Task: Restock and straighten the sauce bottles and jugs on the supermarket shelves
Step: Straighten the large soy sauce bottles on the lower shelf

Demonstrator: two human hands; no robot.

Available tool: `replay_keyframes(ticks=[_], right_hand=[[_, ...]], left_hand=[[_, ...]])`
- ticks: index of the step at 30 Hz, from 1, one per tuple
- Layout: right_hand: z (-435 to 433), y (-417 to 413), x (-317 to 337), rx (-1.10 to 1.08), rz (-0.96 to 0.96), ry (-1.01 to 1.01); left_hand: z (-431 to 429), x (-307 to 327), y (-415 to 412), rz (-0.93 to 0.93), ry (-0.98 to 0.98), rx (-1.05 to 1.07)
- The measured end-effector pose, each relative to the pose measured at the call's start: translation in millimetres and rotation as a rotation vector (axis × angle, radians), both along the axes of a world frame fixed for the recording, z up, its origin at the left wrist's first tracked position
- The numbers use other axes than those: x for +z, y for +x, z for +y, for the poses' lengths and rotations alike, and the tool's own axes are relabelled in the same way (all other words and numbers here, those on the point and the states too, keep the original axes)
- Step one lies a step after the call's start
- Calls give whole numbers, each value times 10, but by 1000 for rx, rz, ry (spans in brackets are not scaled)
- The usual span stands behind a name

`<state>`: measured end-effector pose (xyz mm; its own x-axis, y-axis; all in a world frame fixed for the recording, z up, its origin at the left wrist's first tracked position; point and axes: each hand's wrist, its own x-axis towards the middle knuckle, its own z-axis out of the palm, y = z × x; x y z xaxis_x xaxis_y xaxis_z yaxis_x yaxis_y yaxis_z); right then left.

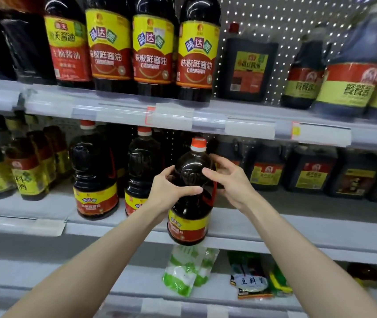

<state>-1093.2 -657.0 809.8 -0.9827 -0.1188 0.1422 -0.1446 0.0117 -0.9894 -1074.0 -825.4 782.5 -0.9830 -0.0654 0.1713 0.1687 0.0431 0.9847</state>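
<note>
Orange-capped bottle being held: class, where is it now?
Centre of the head view, the orange-capped bottle is held by the left hand and right hand at the front edge of the middle shelf, right of two matching bottles.

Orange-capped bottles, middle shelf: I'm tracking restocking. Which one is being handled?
The rightmost bottle, nearest the camera: the left hand and right hand grip it; the left bottle and middle bottle stand untouched.

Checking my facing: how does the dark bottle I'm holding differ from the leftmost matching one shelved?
The held dark sauce bottle is gripped by left hand and right hand, out past the shelf edge; the leftmost shelved bottle stands untouched, further back. Both have orange caps and yellow-red labels.
</note>
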Motion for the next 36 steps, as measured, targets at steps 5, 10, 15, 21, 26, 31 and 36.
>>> replay_keyframes(ticks=[5, 10, 15, 21, 26, 31, 36], right_hand=[[-28, -269, 36, 4, 11, -22], [-19, -494, -52, -6, -13, -22], [-27, -548, -59, 0, 1, -11], [-33, -465, -246, -55, 17, -38], [-84, -264, -807, -125, -68, 14], [-215, -155, -1138, -150, -87, -114], [-319, -119, -1218, -225, -57, -178]], left_hand=[[-32, -17, -354, -7, -18, 17], [-12, -66, -542, 16, -19, 13], [1, -137, -582, 42, -10, -5], [-10, -464, -514, 64, -18, -35], [-87, -730, -404, 18, -94, -42], [-39, -903, -338, 24, -46, -52], [-65, -1032, -328, -1, 14, -133]])
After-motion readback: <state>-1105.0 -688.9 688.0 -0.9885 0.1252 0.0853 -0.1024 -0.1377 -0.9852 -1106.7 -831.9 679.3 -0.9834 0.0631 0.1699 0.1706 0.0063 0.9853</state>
